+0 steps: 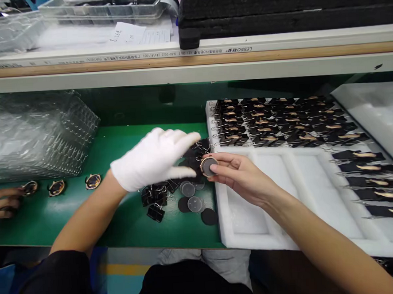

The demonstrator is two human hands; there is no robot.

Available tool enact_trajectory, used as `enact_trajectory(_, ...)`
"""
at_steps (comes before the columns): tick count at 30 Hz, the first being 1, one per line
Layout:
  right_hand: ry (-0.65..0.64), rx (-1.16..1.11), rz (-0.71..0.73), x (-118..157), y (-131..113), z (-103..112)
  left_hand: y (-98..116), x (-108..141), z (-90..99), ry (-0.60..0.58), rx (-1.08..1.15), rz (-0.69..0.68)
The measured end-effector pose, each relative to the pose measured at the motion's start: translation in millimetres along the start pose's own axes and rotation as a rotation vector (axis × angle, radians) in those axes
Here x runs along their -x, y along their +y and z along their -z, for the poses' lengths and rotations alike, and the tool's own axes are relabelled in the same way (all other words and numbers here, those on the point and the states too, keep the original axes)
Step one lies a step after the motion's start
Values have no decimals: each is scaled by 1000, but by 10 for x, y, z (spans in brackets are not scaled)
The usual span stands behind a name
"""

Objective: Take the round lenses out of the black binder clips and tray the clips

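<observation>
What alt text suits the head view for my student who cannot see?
A person's bare right hand holds a gold-rimmed piece, apparently a watch case, showing a grey disc; the white-gloved left hand is open beside it. Black binder clips and discs lie on the green table, left of a white tray.

Watching remotely, I see one small round piece (208,167) with a thin gold-coloured rim and a flat, dark grey face. It is tilted, its face turned toward me, near the middle of the scene. The bare right hand (233,173) pinches it from the right, thumb on the face; the gloved left hand's (160,158) thumb is just left, apart from it.
</observation>
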State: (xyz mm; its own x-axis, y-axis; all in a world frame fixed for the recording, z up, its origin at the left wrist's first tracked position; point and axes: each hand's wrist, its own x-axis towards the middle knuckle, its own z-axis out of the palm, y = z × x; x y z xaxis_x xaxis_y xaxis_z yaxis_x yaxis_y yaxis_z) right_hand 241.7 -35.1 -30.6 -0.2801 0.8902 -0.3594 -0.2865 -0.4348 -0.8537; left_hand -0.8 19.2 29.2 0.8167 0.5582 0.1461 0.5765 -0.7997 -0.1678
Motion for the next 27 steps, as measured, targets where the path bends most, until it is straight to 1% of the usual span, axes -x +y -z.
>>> enact_trajectory(2,1,-55,-10,-4,-20,23,-201,99,101,-121,-5,209)
enact_trajectory(4,15,-70,10,-9,-36,41,-364,174,146,-321,52,412)
enact_trajectory(5,21,-65,22,-11,-40,47,-412,190,136,-432,95,476)
enact_trajectory(6,26,-53,31,-11,-43,50,-432,191,102,-526,133,510)
enact_trajectory(7,30,-39,37,-10,-43,50,-422,174,47,-592,157,516)
enact_trajectory(8,32,-28,38,-8,-42,49,-388,143,-23,-634,169,499)
enact_trajectory(9,30,-18,36,-5,-40,47,-335,102,-100,-653,168,468)
enact_trajectory(12,15,3,32,4,-28,49,-166,-21,-286,-656,122,374)
enact_trajectory(14,9,13,36,6,-21,58,-126,-53,-319,-619,92,349)
enact_trajectory(16,7,11,49,5,-16,68,-150,-39,-280,-504,71,390)
enact_trajectory(18,-9,8,66,3,-12,69,-181,-12,-214,-300,110,448)
enact_trajectory(19,-24,11,77,3,-8,65,-176,-4,-186,-183,178,458)
enact_trajectory(21,-67,26,109,5,2,49,-103,-11,-162,28,400,429)
enact_trajectory(22,-90,28,128,8,7,40,-40,-24,-166,103,522,404)
enact_trajectory(24,-144,13,160,18,15,29,108,-53,-191,181,708,362)
enact_trajectory(25,-167,5,170,25,15,29,175,-64,-203,187,770,355)
enact_trajectory(27,-191,3,174,41,5,43,265,-70,-212,131,874,349)
